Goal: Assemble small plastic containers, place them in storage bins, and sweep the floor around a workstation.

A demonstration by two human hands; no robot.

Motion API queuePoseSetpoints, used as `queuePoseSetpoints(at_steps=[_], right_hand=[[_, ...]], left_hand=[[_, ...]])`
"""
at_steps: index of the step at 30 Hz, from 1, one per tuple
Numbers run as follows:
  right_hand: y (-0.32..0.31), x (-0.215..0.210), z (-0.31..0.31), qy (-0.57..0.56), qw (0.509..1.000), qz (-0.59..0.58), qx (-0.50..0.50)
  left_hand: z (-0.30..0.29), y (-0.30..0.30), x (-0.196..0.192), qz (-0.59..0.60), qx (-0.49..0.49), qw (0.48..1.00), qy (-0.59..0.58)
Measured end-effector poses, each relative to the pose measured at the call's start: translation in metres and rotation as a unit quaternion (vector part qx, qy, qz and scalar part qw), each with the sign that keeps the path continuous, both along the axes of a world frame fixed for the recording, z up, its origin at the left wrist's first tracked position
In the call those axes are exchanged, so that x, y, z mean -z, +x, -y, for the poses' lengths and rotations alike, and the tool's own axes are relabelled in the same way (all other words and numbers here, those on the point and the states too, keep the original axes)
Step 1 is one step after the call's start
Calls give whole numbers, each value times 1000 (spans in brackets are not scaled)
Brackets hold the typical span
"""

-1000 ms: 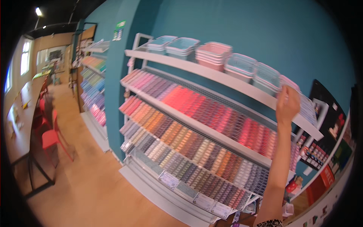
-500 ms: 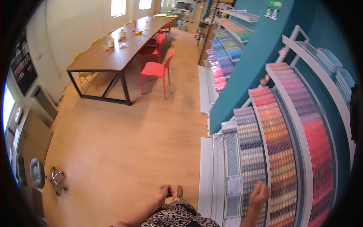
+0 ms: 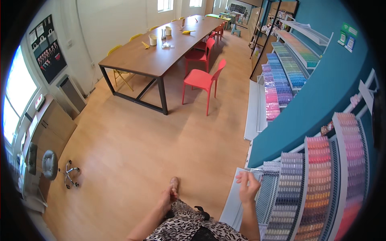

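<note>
My left hand (image 3: 167, 199) hangs low in front of my leopard-print clothing (image 3: 183, 223), beside my forward foot (image 3: 174, 183). Its fingers are curled together, and whether something small lies in them I cannot make out. My right hand (image 3: 248, 186) is raised at the edge of the wall rack, fingers loosely bent and a little apart, with nothing visible in it. Behind and to the right of that hand, the white mesh shelves (image 3: 270, 193) carry rows of small clear packs in grey (image 3: 289, 180), orange and red (image 3: 319, 172), and pink and purple (image 3: 350, 140).
A long brown table (image 3: 161, 52) with black legs stands ahead, holding cups (image 3: 152, 39) and a yellow tool (image 3: 187, 32). Red chairs (image 3: 201, 78) line its right side. A wheeled stool (image 3: 70, 174) is at left. Beyond the teal pillar (image 3: 289, 132), another rack (image 3: 277, 80) follows.
The view has swung left and up, so the table and racks sit further right. My right hand has risen and its fingers have loosened. My left hand stays low and curled.
</note>
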State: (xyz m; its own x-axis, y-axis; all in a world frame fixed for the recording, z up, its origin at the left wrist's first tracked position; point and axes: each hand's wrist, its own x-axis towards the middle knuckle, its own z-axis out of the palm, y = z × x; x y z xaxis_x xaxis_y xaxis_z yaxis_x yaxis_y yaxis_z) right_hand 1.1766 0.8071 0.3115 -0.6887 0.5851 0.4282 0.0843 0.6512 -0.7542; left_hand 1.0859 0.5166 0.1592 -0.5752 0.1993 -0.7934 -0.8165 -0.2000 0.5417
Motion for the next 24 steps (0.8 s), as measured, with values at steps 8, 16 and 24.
queuePoseSetpoints(at_steps=[8,16,24], right_hand=[[-182,-166,-9,27,917,-347,-197],[-303,-263,-5,-57,816,-431,-381],[-465,-264,-67,-170,708,-504,-464]], left_hand=[[-11,-180,-3,-67,-15,997,47],[-41,-316,12,-28,-57,997,50],[-91,-441,56,65,-137,986,73]])
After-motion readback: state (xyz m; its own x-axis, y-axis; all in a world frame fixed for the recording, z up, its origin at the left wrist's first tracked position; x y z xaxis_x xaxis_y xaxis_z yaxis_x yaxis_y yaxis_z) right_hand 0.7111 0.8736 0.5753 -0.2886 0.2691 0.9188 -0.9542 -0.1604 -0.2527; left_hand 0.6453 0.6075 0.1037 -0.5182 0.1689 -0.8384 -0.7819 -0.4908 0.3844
